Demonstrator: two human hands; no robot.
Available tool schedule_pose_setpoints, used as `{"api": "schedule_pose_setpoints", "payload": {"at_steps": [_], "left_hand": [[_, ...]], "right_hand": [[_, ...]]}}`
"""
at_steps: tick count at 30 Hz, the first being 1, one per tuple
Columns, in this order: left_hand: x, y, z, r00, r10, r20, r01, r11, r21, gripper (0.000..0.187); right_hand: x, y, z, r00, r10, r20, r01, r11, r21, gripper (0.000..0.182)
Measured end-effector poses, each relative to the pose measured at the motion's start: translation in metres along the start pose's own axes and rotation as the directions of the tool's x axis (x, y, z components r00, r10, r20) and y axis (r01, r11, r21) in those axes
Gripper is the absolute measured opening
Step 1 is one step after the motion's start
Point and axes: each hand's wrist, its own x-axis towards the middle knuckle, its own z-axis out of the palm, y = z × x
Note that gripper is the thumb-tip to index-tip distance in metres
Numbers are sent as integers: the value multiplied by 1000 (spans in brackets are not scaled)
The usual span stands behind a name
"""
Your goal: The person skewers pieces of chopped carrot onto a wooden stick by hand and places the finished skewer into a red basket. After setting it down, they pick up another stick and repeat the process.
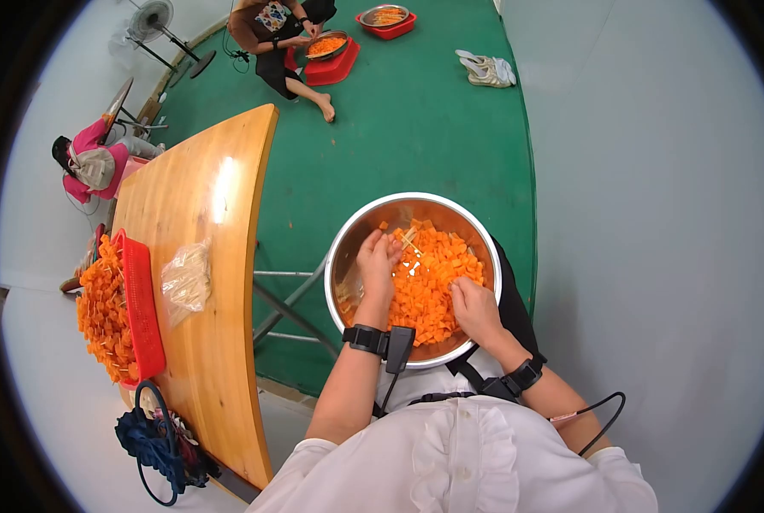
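A wide metal bowl (343, 318) rests on my lap, holding a heap of diced carrots (434, 295). My left hand (377, 267) is inside its left part, fingers curled, with a few thin pale wooden sticks (410, 238) at the fingertips. Over the right side of the carrots, my right hand (476, 309) is closed in a pinch. What lies between its thumb and finger is too small to make out. Both wrists wear black straps, the left one with a small black box (400, 349).
Left of me stands a wooden table (202, 342) with a red basket (145, 316) of carrot pieces on sticks and a clear plastic bag (186, 280). Two other people sit farther off, one at a bowl (327, 35) of carrots. Shoes (487, 69) lie near the right wall.
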Motion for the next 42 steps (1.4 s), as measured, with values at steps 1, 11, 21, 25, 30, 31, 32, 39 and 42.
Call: {"api": "schedule_pose_setpoints", "payload": {"at_steps": [1,11,21,25,30,31,32,39,42], "left_hand": [[0,8,-1,988,-154,19,155,982,-109,40],[4,7,-5,957,-193,215,233,957,-176,23],[0,1,-3,984,-132,121,143,986,-90,16],[2,-1,-4,984,-128,120,138,987,-79,18],[0,2,-4,981,-143,128,153,985,-76,19],[1,2,-4,981,-139,134,150,986,-75,19],[1,1,-4,981,-135,138,146,987,-74,19],[1,-1,-6,988,-105,114,106,994,-8,17],[-9,-11,-1,973,-124,195,121,992,29,17]], "right_hand": [[1,-1,0,1000,-3,-15,4,1000,9,20],[0,-2,1,998,-22,62,26,998,-61,18],[-2,0,4,992,51,112,-50,999,-15,20],[-2,0,5,989,72,127,-77,996,35,21],[-1,2,4,983,112,144,-117,993,25,20],[-1,2,3,984,112,141,-115,993,15,20],[-1,1,3,984,111,139,-113,994,7,20],[0,4,4,964,155,216,-200,958,207,22],[5,2,9,901,274,337,-379,875,302,25]]}}
